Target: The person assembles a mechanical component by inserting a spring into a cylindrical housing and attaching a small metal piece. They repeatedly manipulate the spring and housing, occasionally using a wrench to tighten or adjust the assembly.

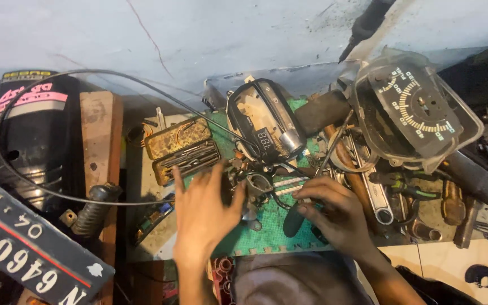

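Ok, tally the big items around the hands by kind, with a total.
Gauge housings: 2, the clear speedometer and the one with a digital display
Tool cases: 1, open
Black cables: 1
Number plates: 1
Green mats: 1
Total: 6
The left hand and right hand rest over small parts on the mat.

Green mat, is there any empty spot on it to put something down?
A little. The green foam mat is bare along its near edge, between the left hand and right hand. The white tile at the lower right is open too. Around the speedometer housing tools are piled tight.
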